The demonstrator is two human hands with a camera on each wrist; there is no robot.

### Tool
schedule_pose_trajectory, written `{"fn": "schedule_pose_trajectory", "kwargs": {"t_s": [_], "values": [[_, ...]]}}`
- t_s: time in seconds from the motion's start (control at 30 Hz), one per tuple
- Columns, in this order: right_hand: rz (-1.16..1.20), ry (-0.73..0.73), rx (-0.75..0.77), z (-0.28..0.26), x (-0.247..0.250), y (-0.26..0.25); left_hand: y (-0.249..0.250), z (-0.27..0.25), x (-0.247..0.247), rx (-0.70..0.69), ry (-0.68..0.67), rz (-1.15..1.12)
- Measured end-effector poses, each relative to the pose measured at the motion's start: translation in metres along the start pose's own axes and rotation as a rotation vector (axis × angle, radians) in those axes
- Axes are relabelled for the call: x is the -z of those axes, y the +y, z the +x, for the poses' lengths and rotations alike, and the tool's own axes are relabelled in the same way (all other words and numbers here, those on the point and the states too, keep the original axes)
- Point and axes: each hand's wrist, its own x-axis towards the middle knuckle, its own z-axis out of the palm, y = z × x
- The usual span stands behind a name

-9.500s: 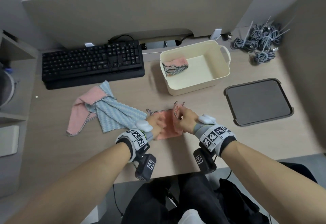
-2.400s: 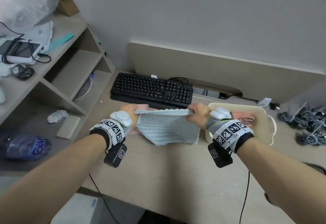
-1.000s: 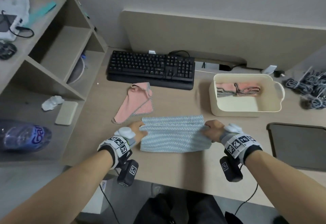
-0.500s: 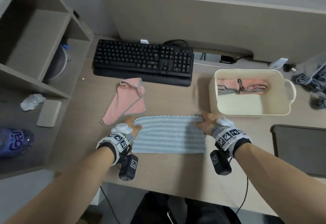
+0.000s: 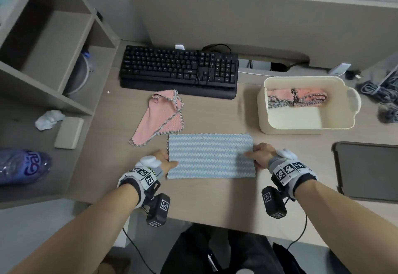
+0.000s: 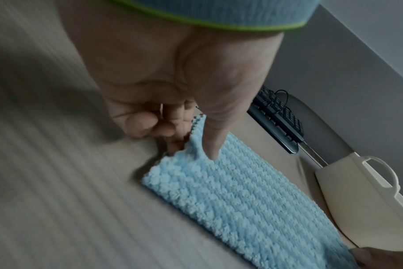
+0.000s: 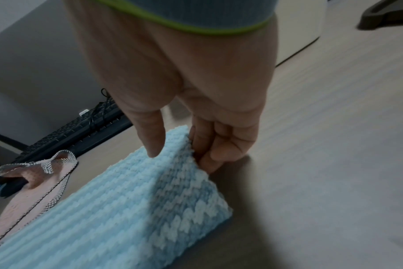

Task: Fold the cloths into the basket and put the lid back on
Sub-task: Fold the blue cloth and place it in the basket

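The blue cloth (image 5: 210,155) lies flat on the desk (image 5: 215,200), pinched at its short ends by the left hand (image 5: 164,160) and right hand (image 5: 261,155). Uneven lifting could misalign the fold; the pink cloth (image 5: 160,121), just beyond the left pinch, might be snagged.

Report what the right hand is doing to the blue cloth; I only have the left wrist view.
Observer: The right hand pinches the short edge of the blue cloth, thumb on top, fingers curled beneath.
Operator: Check the basket's contents.
Observer: The cream basket holds folded pink cloths along its far wall; the rest of its floor is bare.
Operator: List what remains outside.
Observer: One unfolded pink cloth lies between the keyboard and the blue cloth. The dark lid lies on the desk, right of the right hand.
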Motion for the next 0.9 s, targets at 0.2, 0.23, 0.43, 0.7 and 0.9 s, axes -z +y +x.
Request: {"fn": "schedule_pose_trajectory", "kwargs": {"t_s": [0.2,0.23,0.43,0.7,0.9], "values": [[-0.18,-0.049,-0.036,-0.018,-0.004,0.014,-0.002,-0.018,-0.007,0.07,0.024,-0.083],[-0.206,-0.055,-0.035,-0.019,-0.006,0.016,-0.005,-0.019,-0.009,0.09,0.042,-0.137],[-0.239,0.037,-0.014,-0.009,-0.017,0.019,-0.007,-0.025,-0.015,0.176,0.038,-0.316],[-0.255,0.05,0.0,-0.025,-0.005,0.004,-0.001,-0.032,-0.017,0.212,-0.035,-0.238],[-0.174,0.002,0.039,-0.032,0.005,-0.012,-0.001,-0.031,-0.021,0.129,0.007,0.03]]}}
